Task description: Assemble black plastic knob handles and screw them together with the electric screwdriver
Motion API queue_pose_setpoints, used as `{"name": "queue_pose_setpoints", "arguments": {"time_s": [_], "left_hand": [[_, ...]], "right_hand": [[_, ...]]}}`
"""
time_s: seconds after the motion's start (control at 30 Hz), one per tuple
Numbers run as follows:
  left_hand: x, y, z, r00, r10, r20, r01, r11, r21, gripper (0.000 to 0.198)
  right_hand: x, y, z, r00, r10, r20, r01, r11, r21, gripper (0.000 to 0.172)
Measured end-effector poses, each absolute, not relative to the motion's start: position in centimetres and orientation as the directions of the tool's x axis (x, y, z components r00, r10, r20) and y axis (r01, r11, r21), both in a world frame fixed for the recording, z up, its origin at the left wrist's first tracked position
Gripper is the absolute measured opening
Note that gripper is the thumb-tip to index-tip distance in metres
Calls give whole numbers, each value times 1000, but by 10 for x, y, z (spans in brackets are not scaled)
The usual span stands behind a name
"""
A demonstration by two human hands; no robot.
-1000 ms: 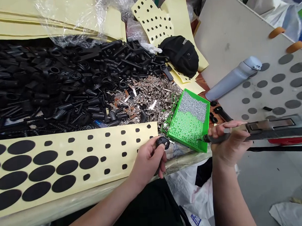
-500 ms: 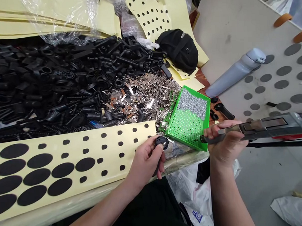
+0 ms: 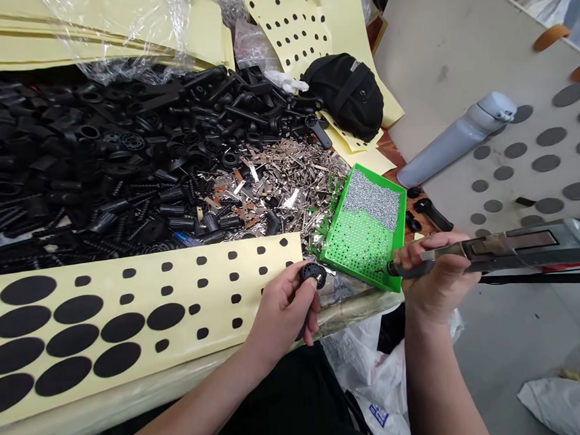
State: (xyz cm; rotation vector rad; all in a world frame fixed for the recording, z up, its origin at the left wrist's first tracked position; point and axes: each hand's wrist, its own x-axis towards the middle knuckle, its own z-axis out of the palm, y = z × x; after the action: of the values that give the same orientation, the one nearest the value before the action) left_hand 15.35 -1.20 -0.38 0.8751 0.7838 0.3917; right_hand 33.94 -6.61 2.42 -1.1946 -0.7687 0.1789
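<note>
Near the table's front edge, my left hand (image 3: 287, 307) pinches a round black plastic part (image 3: 314, 275), with a small shiny metal piece by the thumb. My right hand (image 3: 437, 278) is wrapped around a grey metal power tool (image 3: 526, 242) that lies level and reaches to the right edge. The tool's dark tip is over the front right corner of a green tray (image 3: 334, 257). Small silver screws (image 3: 373, 198) fill the back part of that tray. Left of it lies a heap of flat metal pieces (image 3: 288, 179).
Black plastic parts (image 3: 123, 148) are heaped at the left. A yellow sheet with black dots (image 3: 180, 344) lies along the front edge. Behind the tray are a black pouch (image 3: 345, 96) and a grey-blue bottle (image 3: 454, 140), beside a pale upright panel (image 3: 436, 38).
The whole view has shifted slightly. Both hands keep the same hold, and the tool and black part have hardly moved.
</note>
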Motion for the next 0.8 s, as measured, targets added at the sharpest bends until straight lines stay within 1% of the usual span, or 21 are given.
{"name": "queue_pose_setpoints", "arguments": {"time_s": [0.13,0.37,0.53,0.8], "left_hand": [[154,-12,-3,650,603,-463,0,609,793,33],[154,-12,-4,658,594,-463,-5,618,786,36],[153,-13,-7,657,605,-450,-17,608,794,42],[156,-15,-8,650,596,-471,-3,622,783,47]], "right_hand": [[340,-65,24,744,505,437,264,379,-887,50],[340,-65,26,717,555,423,222,393,-892,48],[340,-67,41,708,547,447,253,394,-884,52],[313,-55,71,649,573,501,210,498,-842,56]]}}
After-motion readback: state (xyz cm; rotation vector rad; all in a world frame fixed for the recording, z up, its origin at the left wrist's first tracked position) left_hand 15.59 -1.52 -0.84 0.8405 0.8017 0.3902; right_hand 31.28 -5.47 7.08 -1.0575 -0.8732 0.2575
